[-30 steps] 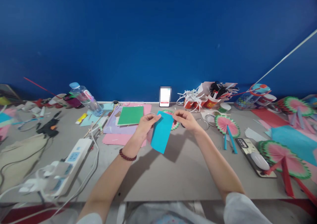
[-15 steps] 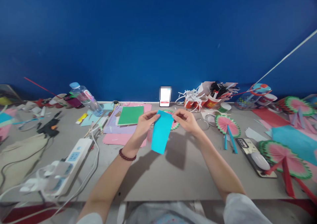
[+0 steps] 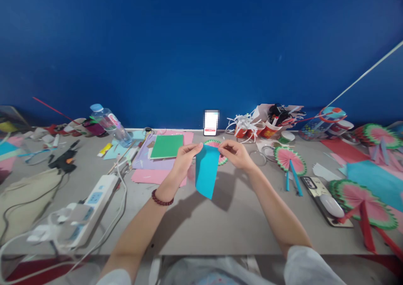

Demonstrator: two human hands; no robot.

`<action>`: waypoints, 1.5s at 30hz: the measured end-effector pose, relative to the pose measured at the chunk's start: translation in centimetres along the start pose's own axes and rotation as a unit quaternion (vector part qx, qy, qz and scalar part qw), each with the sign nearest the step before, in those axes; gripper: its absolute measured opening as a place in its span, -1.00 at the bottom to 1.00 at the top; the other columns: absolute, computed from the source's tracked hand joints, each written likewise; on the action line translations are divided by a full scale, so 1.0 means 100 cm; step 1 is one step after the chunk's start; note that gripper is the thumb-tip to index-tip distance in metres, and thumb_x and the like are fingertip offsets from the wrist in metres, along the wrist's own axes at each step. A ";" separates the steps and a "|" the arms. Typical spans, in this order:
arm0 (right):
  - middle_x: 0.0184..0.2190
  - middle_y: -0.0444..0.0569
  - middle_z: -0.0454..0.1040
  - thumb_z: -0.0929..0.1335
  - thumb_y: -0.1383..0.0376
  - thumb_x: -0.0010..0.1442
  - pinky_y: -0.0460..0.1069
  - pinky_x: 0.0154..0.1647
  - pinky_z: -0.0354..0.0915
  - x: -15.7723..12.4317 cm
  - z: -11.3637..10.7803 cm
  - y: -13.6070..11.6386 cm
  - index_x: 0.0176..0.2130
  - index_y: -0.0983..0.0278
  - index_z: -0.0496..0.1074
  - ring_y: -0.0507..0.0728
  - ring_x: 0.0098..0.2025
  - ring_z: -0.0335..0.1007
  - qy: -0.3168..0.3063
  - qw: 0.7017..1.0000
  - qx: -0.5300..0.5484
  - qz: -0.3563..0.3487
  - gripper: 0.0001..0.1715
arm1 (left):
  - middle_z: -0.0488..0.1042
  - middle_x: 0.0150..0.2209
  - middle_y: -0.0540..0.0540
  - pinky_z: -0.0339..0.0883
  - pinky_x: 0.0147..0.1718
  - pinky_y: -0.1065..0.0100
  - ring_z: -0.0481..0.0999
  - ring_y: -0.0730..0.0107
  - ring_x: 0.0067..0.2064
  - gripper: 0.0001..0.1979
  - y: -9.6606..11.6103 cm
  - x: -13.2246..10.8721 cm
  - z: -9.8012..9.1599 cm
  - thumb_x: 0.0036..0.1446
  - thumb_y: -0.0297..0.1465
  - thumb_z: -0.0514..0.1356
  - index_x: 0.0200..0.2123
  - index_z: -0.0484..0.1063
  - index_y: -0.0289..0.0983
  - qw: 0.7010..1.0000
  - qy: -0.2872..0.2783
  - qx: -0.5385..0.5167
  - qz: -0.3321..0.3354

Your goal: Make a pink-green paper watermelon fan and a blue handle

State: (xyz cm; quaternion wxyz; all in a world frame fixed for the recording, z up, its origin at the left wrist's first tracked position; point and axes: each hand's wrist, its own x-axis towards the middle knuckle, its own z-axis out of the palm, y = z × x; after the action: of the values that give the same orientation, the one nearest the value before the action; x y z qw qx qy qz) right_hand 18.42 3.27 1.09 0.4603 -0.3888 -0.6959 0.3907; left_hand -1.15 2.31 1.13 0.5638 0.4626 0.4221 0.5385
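A cyan paper strip (image 3: 206, 171) hangs above the grey table (image 3: 226, 222), held by its top edge. My left hand (image 3: 185, 159) pinches the top left corner, fingers closed on the paper. My right hand (image 3: 236, 154) pinches the top right corner the same way. A bead bracelet (image 3: 161, 198) sits on my left wrist. Behind the strip a small pink and green paper fan (image 3: 217, 146) lies partly hidden.
A green sheet (image 3: 166, 146) lies on lilac and pink papers at centre left. A power strip (image 3: 88, 207) with cables, a glue gun (image 3: 63, 163) and a bottle (image 3: 108, 123) are left. Watermelon paper fans (image 3: 289, 161), a phone (image 3: 315, 186), a mouse (image 3: 330, 205) and red cups (image 3: 264, 129) are right.
The hanging strip has swung and turned a little, its lower end now pointing more straight down. Both hands keep their pinch on the top edge and have barely shifted.
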 end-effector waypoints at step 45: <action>-0.50 -0.09 0.40 0.38 0.07 0.08 -0.05 -0.41 0.27 -0.001 -0.009 -0.002 -0.45 0.26 0.40 0.03 -0.45 0.32 -0.062 0.996 0.044 0.046 -0.69 | 0.53 -0.44 -0.09 0.29 -0.42 0.41 0.45 0.41 -0.41 -0.74 0.016 0.004 -0.009 -0.08 -0.18 0.31 -0.44 0.57 -0.27 0.992 -0.027 0.095 0.080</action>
State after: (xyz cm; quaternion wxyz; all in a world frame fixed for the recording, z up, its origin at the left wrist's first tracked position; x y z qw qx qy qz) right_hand 19.30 3.27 1.50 0.4144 -0.3749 -0.6867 0.4650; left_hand -2.38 2.75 2.47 0.4838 0.5605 0.4174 0.5269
